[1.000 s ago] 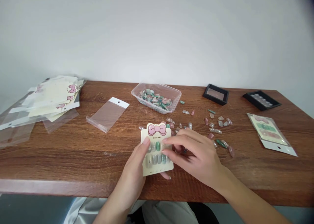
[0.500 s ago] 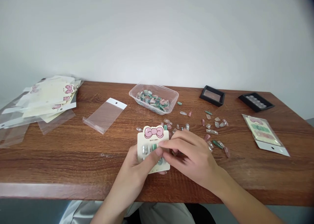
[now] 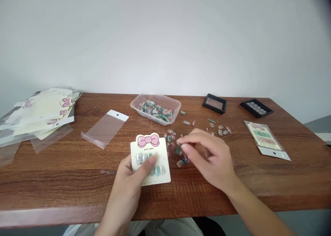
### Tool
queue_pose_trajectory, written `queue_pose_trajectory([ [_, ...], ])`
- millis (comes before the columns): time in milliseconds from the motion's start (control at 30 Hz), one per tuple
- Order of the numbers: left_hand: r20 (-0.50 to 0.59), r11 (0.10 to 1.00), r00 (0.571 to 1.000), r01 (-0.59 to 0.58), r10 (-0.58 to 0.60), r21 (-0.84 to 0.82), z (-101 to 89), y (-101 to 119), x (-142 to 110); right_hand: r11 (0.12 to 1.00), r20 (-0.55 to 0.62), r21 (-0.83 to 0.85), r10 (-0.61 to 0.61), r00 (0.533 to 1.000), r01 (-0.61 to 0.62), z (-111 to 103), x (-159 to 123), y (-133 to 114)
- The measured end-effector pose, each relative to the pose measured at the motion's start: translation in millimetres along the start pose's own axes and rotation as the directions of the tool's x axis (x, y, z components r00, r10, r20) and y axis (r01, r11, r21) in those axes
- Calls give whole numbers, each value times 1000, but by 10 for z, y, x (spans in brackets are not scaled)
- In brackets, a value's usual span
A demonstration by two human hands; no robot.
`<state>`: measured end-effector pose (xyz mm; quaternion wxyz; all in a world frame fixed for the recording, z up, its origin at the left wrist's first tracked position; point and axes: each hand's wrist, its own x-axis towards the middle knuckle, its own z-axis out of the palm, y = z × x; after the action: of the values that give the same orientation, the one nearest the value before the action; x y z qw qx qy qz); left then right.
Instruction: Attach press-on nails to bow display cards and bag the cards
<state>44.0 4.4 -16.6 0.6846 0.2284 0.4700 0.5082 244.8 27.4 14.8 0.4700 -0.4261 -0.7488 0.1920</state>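
My left hand (image 3: 129, 182) holds a cream card with a pink bow (image 3: 150, 158) just above the wooden table (image 3: 77, 180). Its thumb presses on the rows of green and grey press-on nails stuck to the card. My right hand (image 3: 209, 160) hovers to the right of the card over loose nails (image 3: 178, 151). Its fingers are curled and pinched together, blurred, and I cannot make out what is between them.
A clear tub of nails (image 3: 156, 108) stands behind the card. More loose nails (image 3: 218, 127) lie to its right. An empty clear sleeve (image 3: 104, 129) lies left of centre, a stack of cards and sleeves (image 3: 38, 115) far left. Two black trays (image 3: 214, 104) (image 3: 256, 108) and a packed sleeve (image 3: 266, 139) sit right.
My right hand has drawn away from the card to the loose nails on its right. The left hand and card have shifted a little left as the view moved.
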Motion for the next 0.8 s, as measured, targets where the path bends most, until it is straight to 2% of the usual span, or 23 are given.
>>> queue_pose_trajectory([
  [100, -91, 997, 995, -38, 32, -64, -17, 28, 14, 981, -159, -106, 142, 977, -160, -100, 45, 91],
  [200, -131, 993, 991, -36, 21, -111, 21, 82, -12, 941, -178, -190, 246, 953, -278, -162, 71, 195],
  [367, -112, 991, 994, 1, -16, -132, 84, 130, -55, 876, 12, -377, 328, 945, -300, -178, 74, 349],
  [467, -108, 992, 994, -9, -5, -127, 76, 126, -47, 847, 129, -452, 371, 920, -279, -166, 65, 412],
  [567, -130, 992, 991, -31, 14, -124, 67, 131, -40, 826, 188, -497, 402, 896, -267, -160, 58, 437],
  [667, -146, 989, 989, -44, 23, -144, 76, 145, -43, 832, 222, -503, 387, 895, -235, -173, 57, 424],
  [800, -131, 986, 991, -30, 9, -162, 90, 161, -49, 859, 320, -495, 317, 893, -128, -204, 48, 387],
])
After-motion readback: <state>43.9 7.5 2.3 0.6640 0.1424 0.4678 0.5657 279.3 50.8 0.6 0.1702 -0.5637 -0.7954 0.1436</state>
